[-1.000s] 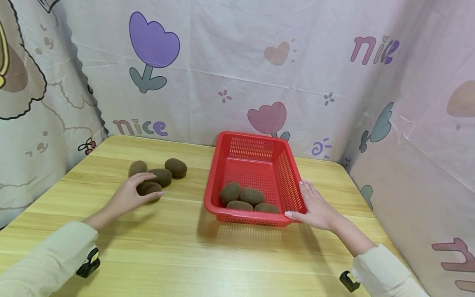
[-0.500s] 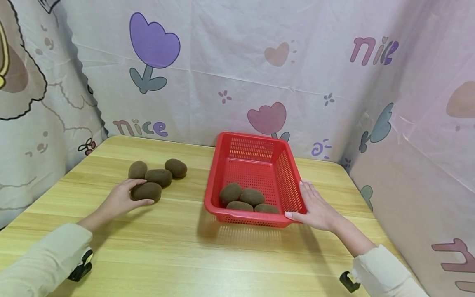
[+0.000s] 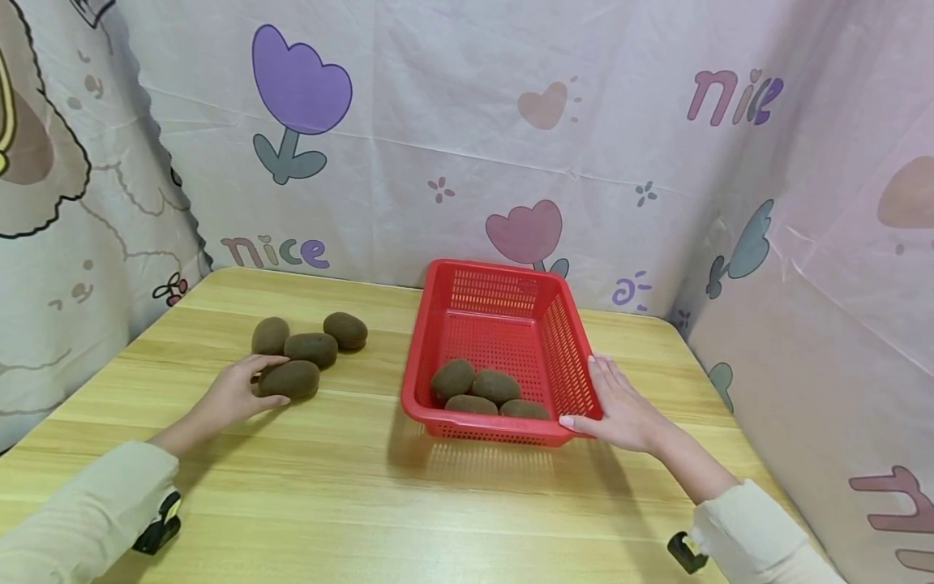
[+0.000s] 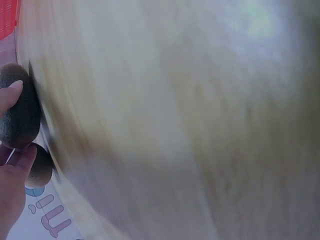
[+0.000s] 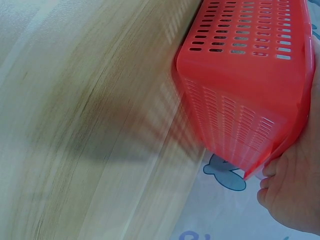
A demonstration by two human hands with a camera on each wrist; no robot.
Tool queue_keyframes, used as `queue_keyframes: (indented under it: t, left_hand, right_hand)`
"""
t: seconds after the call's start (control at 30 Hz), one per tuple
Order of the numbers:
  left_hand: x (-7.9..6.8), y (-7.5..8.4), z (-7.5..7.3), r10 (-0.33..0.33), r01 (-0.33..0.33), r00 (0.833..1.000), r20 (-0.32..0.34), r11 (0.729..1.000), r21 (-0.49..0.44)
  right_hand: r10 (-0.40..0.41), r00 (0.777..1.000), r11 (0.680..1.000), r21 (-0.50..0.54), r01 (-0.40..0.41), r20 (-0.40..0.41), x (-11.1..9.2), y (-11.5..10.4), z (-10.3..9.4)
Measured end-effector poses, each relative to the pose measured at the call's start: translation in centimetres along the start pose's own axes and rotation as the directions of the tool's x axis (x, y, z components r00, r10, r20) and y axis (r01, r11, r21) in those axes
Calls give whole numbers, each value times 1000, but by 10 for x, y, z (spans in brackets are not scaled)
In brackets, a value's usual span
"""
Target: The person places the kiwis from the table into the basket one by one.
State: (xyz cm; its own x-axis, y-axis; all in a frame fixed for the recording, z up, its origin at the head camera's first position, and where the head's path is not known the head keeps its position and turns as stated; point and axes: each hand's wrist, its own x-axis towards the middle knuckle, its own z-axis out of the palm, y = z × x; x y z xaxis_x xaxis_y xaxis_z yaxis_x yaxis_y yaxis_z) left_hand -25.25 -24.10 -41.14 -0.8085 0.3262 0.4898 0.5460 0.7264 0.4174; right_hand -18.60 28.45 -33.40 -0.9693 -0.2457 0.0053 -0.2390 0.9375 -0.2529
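A: Where's the front kiwi [image 3: 290, 380] relative to the hands?
B: Left of frame centre, at the fingertips of the left hand [image 3: 228, 396], long axis roughly left-right. Left's nearer; thumb and fingers pinch it.
A: Right hand [image 3: 623, 411]?
B: Well apart, right of centre. Fingers straight along the right side of the red basket [image 3: 485, 422], thumb over its near corner.
A: Basket vs kiwi?
B: To kiwi's right, counter [image 3: 368, 389] between. Kiwi's right end faces it.

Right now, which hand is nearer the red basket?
Right. Your right hand touches the red basket at its near right corner; your left hand holds a kiwi left of it.
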Motion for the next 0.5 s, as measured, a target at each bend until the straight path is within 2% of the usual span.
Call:
queue_keyframes:
  t: [0.23, 0.5]
  left_hand:
    - [0, 4, -6, -75, 78, 994, 84, 996, -37]
    - [8, 15, -8, -88, 91, 992, 86, 995, -32]
  right_hand:
    - [-5, 1000, 1000, 3, 5, -4, 0, -1, 0]
    - [-9, 1000, 1000, 4, 9, -9, 0, 0, 0]
